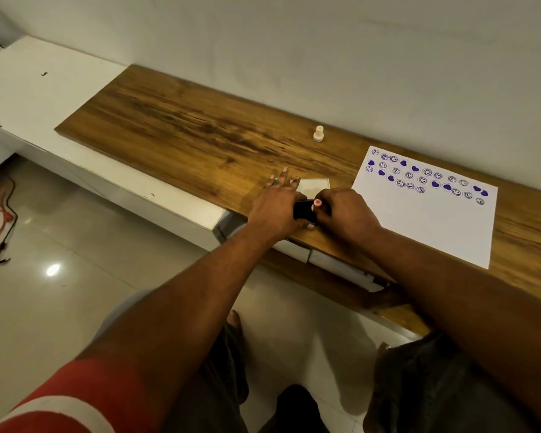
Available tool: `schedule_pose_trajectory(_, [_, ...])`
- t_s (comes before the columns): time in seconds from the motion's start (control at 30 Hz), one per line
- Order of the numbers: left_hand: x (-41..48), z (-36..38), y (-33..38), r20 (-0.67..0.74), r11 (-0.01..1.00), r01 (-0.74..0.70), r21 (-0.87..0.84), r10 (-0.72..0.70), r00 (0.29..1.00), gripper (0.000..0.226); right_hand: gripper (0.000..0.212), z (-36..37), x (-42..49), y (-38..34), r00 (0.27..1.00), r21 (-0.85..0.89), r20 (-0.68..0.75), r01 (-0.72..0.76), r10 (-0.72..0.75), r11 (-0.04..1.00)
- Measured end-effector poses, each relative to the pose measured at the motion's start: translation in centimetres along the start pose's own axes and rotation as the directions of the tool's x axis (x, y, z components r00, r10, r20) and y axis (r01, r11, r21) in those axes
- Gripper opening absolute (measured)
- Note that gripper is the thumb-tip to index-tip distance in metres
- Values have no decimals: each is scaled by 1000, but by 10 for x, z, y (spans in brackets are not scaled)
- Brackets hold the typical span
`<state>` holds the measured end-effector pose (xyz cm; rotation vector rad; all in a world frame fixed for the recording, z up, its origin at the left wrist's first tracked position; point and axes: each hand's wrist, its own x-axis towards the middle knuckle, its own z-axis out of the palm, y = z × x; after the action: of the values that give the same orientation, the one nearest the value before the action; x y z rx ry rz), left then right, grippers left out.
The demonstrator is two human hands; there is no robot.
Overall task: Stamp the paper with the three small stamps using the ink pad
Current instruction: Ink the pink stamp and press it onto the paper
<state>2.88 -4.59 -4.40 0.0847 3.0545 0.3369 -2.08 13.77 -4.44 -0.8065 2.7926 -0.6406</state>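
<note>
Contact: stamp on ink pad, desk front edge.
I see right hand pinching the stamp; left hand steadies the ink pad, fingers straight.

No legible writing on the paper
</note>
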Motion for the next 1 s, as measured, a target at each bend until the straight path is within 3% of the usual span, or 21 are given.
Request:
schedule_pose_trajectory(0.47, [10, -13, 12, 56, 992, 46, 116, -53, 997, 79, 24, -3, -3, 5, 998, 108, -46, 47, -42, 993])
schedule_pose_trajectory(0.53, [14, -18, 16, 56, 993, 57, 107, -63, 996, 86, 20, -21, -5, 8, 989, 244, -144, 69, -35, 967])
schedule_pose_trajectory(0.67, [25, -25, 40, -15, 997, 44, 68, -43, 999, 95, 17, -80, -7, 43, 920, 466, -357, 28, 159, 884])
schedule_pose_trajectory(0.87, [56, -9, 112, -66, 997, -74, 16, 75, 995, 92, 25, -124, -40, 147, 818, 320, -425, -265, 388, 910])
schedule_pose_trajectory(1.0, [76, 14, 153, -92, 987, -160, 31, 162, 982, 95, 17, -117, -54, 182, 851, 244, -366, -303, 377, 921])
